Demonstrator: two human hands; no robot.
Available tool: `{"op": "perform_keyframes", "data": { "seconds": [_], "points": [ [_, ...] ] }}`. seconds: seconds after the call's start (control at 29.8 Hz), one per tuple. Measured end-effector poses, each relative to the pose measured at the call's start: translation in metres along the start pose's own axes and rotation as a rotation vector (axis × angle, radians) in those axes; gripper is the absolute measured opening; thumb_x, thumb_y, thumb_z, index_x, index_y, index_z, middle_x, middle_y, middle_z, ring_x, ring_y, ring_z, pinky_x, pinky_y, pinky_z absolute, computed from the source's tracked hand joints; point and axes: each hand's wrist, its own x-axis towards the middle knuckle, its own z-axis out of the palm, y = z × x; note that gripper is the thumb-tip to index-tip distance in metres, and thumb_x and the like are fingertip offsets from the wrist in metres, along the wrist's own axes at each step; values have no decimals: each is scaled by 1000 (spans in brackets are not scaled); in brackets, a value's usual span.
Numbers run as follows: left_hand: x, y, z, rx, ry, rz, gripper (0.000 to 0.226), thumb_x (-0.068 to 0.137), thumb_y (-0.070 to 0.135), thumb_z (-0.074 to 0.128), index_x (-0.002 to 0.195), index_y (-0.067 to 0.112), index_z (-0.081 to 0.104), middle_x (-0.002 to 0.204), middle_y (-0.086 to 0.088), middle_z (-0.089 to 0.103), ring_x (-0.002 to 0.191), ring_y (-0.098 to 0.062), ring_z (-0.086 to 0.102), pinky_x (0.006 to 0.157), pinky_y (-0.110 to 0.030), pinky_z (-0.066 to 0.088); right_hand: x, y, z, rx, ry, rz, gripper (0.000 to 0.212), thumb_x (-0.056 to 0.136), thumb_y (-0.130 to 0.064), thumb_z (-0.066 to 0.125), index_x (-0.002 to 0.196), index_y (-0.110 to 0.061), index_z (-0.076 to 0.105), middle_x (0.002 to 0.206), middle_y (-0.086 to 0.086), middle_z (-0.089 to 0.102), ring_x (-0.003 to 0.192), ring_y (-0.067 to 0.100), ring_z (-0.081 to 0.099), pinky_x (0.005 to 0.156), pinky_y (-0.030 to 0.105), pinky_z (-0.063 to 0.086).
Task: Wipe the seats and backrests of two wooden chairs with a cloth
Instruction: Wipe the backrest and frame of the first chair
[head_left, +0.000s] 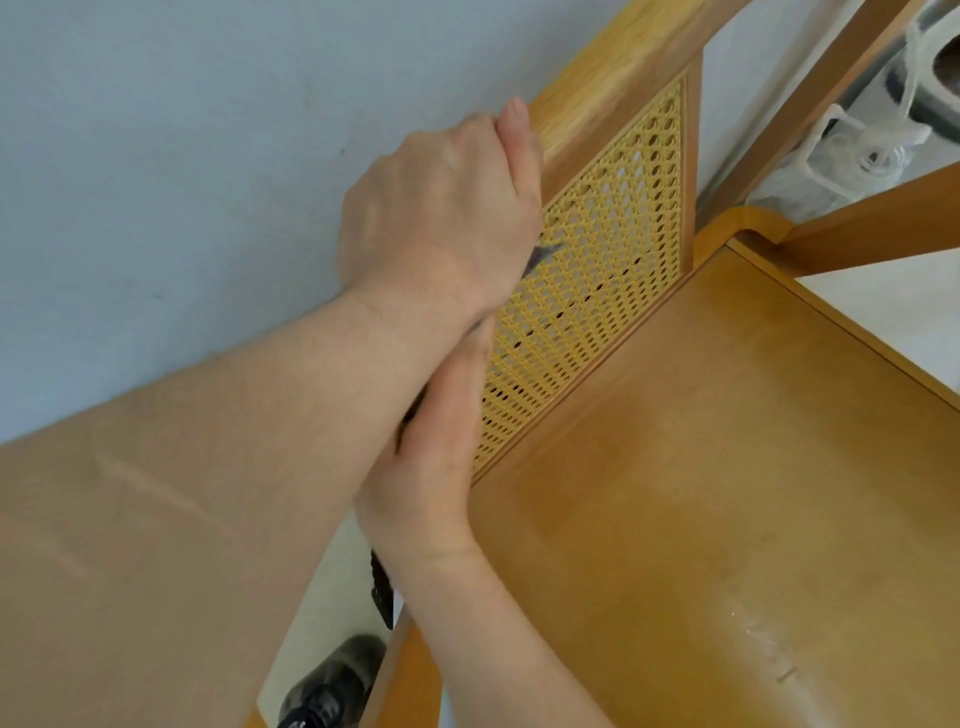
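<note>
Left hand (441, 218) grips rail (597, 93); right hand (431, 457), fingers hidden, grip cannot be told; cloth (545, 253) could snag in cane (613, 249) holes

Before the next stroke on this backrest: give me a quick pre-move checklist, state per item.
1. Chair steadied: ok. The left hand grips the top rail.
2. Contact: ok. A grey sliver of cloth shows against the cane panel, just under the left hand.
3. Hold on cloth: cannot tell. The right hand lies along the panel, fingertips hidden under the left wrist.
4. Obstacles: ok. Nothing lies on the visible seat.
5. Cleanliness: not ok. There are pale marks toward the seat's front.
6. Second chair: cannot tell. Only wooden bars show at upper right.
</note>
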Motion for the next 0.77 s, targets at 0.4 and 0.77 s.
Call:
{"op": "perform_keyframes", "data": {
  "seconds": [0.4,0.77],
  "points": [
    [6,-4,-1,-82,-15,22,51,101,38,16,100,17,62,93,-5,61,95,-32,55,69,-31,26,-26,38,-3,-63,150,443,54,81,0,40,135,-8,42,144,8,40,137,28,35,115,51,27],
    [-139,-121,-37,-15,-81,-37,39,98,42,15,89,16,43,59,1,40,61,-35,46,57,-37,28,-64,89,-41,-383,-39,738,65,95,1,37,151,1,6,161,16,5,149,22,4,117,21,-4]
  ]
}}
